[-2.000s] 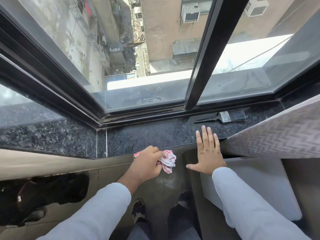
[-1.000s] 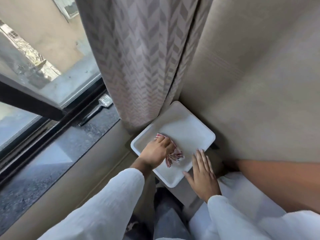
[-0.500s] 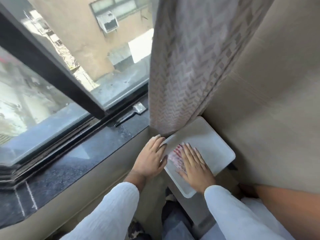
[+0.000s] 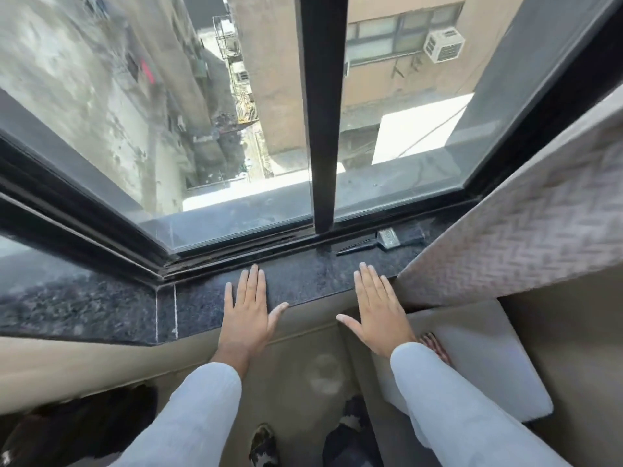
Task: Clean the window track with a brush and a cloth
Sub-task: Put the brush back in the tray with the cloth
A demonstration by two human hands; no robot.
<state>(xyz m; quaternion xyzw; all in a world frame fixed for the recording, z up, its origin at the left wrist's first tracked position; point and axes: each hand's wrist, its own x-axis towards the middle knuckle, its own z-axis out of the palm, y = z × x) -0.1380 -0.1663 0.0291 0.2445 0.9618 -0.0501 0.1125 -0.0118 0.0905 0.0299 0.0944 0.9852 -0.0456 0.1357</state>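
Left hand (image 4: 247, 311) flat on dark granite sill (image 4: 101, 308), fingers (image 4: 251, 281) spread, holding nothing. Right hand (image 4: 377, 308) flat at sill's near edge, fingers (image 4: 367, 281) spread, empty too. Brush (image 4: 387, 239) lies on sill far right, just beside window track (image 4: 236, 252), bristles pointing right, near curtain (image 4: 526, 237). Red-and-white cloth (image 4: 435, 345) rests on white tray (image 4: 488, 365) near right, partly hidden by right sleeve (image 4: 455, 409).

A herringbone curtain (image 4: 526, 237) hangs right of the granite sill (image 4: 101, 308); a white tray (image 4: 488, 358) sits below the sill's right end.
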